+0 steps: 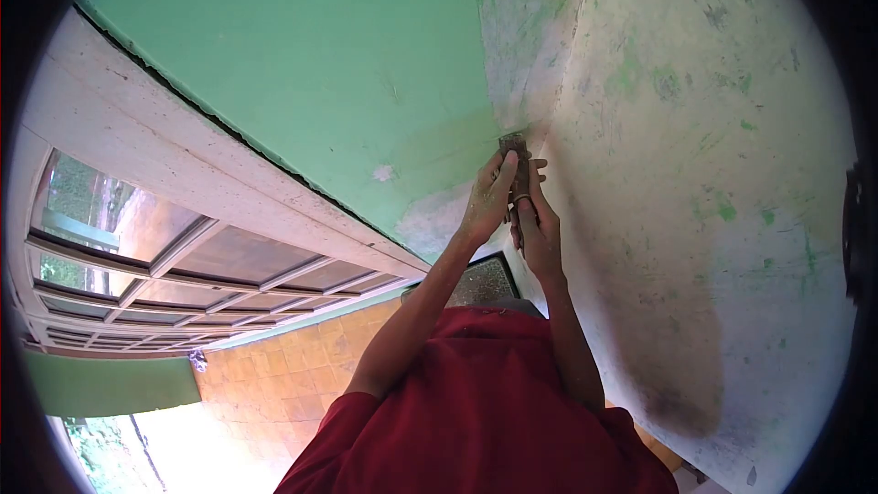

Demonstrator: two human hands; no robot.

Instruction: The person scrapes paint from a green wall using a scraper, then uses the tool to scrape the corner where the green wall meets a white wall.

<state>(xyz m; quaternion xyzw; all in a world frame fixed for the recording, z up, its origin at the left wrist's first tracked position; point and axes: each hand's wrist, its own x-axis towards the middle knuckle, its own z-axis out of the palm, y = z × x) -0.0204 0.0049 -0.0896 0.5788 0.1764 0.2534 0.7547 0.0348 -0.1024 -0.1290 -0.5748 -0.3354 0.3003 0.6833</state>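
Up at the wall corner, both of my hands are closed on a dark paint scraper (514,143) with a flat, short blade. Its blade end lies against the green wall (302,55) where bare grey plaster shows. My left hand (487,201) grips near the blade, thumb stretched up along it. Lower down, my right hand (541,236) wraps the handle, with fingers showing behind the tool. Around the blade, the green paint gives way to a patch stripped to grey.
To the right rises a whitish wall (668,155) with green flecks and scuffs. A framed window (238,256) runs along the left. Below are orange floor tiles (283,357) and a dark-framed speckled panel (485,282) close by my body.
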